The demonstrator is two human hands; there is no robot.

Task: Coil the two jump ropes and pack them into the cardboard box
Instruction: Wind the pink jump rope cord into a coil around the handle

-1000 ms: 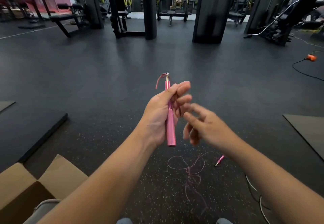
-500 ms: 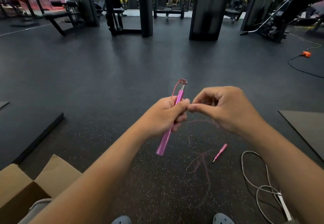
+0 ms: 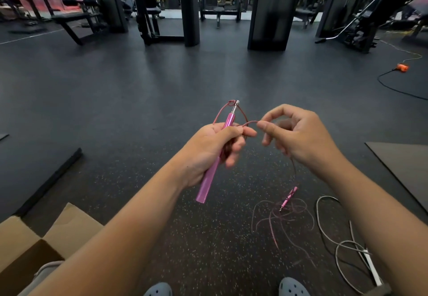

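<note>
The left hand [image 3: 208, 147] is closed around a pink handle [image 3: 214, 166] of the pink jump rope, its fingers [image 3: 234, 154] wrapped across the shaft at about mid-length. The handle is tilted, its metal swivel tip [image 3: 235, 106] pointing up and away from the person and its butt end pointing down toward the floor [image 3: 162, 87]. From the swivel tip the thin pink cord [image 3: 243, 116] loops down on both sides of the handle and runs across to the right hand [image 3: 298, 135], just right of the handle. There the thumb and forefinger are pinched shut on the cord, the remaining fingers [image 3: 268, 141] loosely curled; below this hand the cord drops toward the floor.

Below and right of the held handle, the rest of the pink cord lies in a loose tangle [image 3: 278, 217] on the speckled black floor, with the second pink handle [image 3: 288, 198] resting on it. Right of that tangle lies the second jump rope [image 3: 335, 244], a grey-white cord in open, uncoiled loops with a pale handle [image 3: 372, 268] near the right forearm.

The cardboard box [image 3: 30, 244] stands open on the floor, well below and left of the held handle, beside the left forearm; its contents cannot be made out. Two grey shoes [image 3: 293, 287] show at the lower edge. Gym benches and machines [image 3: 361, 17] stand far beyond the handle.
</note>
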